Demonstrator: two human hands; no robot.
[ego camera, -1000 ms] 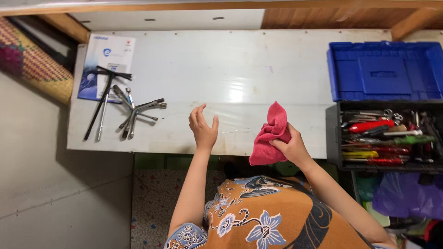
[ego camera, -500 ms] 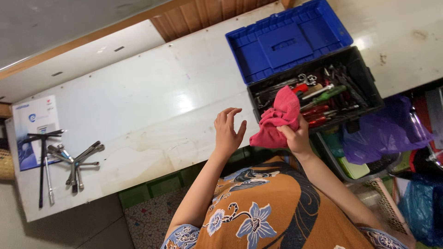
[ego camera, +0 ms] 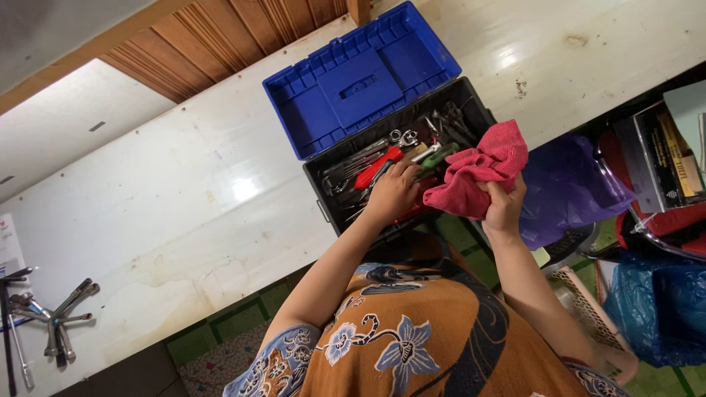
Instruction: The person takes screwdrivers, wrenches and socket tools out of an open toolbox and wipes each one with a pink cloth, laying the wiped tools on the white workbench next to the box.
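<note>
My left hand (ego camera: 393,192) reaches into the black tray of an open toolbox (ego camera: 323,187), its fingers down among the tools beside a red-handled tool (ego camera: 375,165) and a green-handled screwdriver (ego camera: 440,156). Whether it grips one is hidden. My right hand (ego camera: 504,206) holds a crumpled red cloth (ego camera: 478,176) over the tray's right end. The toolbox's blue lid (ego camera: 360,77) lies open behind the tray.
The toolbox sits on a white table (ego camera: 184,198). Several metal wrenches (ego camera: 59,323) lie at its far left, near a booklet (ego camera: 7,239). A purple bag (ego camera: 570,184), a blue bag (ego camera: 654,301) and stacked books (ego camera: 662,162) crowd the right side.
The view has swung right. My left hand went from hovering open above the table into the toolbox tray. My right hand carried the red cloth to the tray's right end.
</note>
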